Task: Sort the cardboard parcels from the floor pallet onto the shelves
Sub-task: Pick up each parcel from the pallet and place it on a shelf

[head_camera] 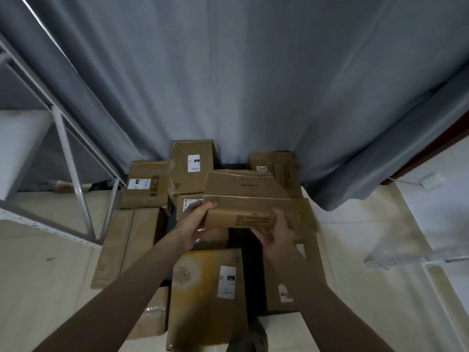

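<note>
Two hands on one box right now, and that's basically the whole story from the head camera. The left hand (196, 219) has its fingers curled over the near-left corner of a flat cardboard parcel (250, 208), and the right hand (275, 235) cups it from underneath at the near edge, thumb up against the printed side. So both are clamped on the same parcel, which is lifted clear above the rest of the pile, roughly over the middle of it.

Everything else is still down on the floor pallet around that held parcel. Beyond it there's a tall box with a white label (191, 167) standing against the grey curtain (253, 85), and just left of that one a box with black printed digits (147, 185). A long flat carton (129, 246) lies left of the held parcel, and a yellowish-taped box (206, 293) sits nearer to me, below the hands. A few more poke out on the right side, partly hidden by the arms, so I can't give an exact count.

The white metal shelf rack (63, 138) is off to the left of the pile. The bits of it that show in frame have nothing on them that I can make out.

My read: this is early days. One parcel is in hand and not yet shelved, and most of the pile is still waiting. Plenty of trips left.
</note>
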The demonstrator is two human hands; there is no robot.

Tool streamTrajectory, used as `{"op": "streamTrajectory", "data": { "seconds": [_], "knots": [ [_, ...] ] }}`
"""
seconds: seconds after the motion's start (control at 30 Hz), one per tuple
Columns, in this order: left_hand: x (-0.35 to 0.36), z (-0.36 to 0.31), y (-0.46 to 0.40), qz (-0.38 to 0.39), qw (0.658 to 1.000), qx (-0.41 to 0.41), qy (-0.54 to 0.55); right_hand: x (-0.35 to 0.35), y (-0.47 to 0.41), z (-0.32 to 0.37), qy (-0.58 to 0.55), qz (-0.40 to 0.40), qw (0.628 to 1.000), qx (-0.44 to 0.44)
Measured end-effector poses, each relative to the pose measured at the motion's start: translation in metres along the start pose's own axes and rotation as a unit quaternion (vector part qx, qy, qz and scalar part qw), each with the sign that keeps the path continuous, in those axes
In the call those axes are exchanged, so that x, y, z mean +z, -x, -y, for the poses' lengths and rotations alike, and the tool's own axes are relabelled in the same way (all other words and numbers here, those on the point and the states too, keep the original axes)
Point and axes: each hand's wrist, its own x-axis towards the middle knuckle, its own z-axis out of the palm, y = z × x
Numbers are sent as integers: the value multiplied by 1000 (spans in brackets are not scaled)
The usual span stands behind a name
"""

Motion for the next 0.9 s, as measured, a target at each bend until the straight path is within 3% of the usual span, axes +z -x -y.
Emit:
{"op": "streamTrajectory", "data": {
  "seconds": [0.27, 0.6, 0.9],
  "knots": [
    [62, 13, -158, -94, 994, 12, 49, 31, -180, 41, 23, -14, 1000, 0],
    [52, 77, -386, -105, 991, -3, 88, 40, -428, -19, 54, 38, 998, 9],
    [35, 95, -464, -123, 988, 7, 93, 49, -511, -55, 67, 31, 997, 16]
  ]
}}
